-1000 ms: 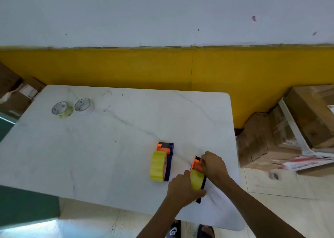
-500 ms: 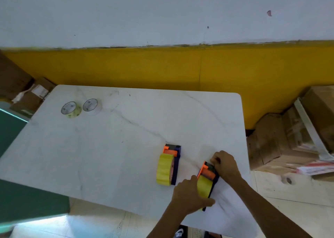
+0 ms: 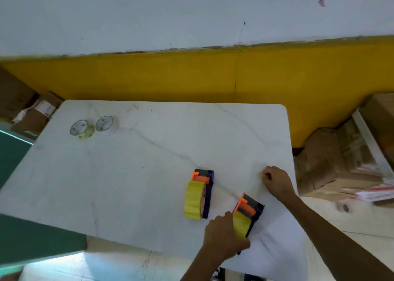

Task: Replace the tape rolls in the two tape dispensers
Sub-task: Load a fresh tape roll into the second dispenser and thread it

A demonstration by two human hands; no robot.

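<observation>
Two blue-and-orange tape dispensers lie on the white marble table (image 3: pixel 128 174). The left dispenser (image 3: pixel 207 187) carries a yellow tape roll (image 3: pixel 194 199) and nobody touches it. My left hand (image 3: pixel 223 236) grips the right dispenser (image 3: pixel 250 208) around its yellow roll (image 3: pixel 241 224) near the front edge. My right hand (image 3: pixel 276 181) rests beyond that dispenser with its fingers pinched together; whether a tape strip is between them is too faint to tell. Two spare rolls, a yellowish roll (image 3: pixel 82 129) and a whitish roll (image 3: pixel 106 125), sit at the far left corner.
Cardboard boxes (image 3: pixel 341 163) are stacked on the floor to the right of the table, and more boxes (image 3: pixel 27 112) stand at the far left. A yellow wall band (image 3: pixel 191 76) runs behind. A green surface (image 3: pixel 12 159) borders the table's left side.
My right hand has left the right dispenser's orange head and drawn away toward the far right, fingers pinched. My left hand has stayed on that dispenser's roll.
</observation>
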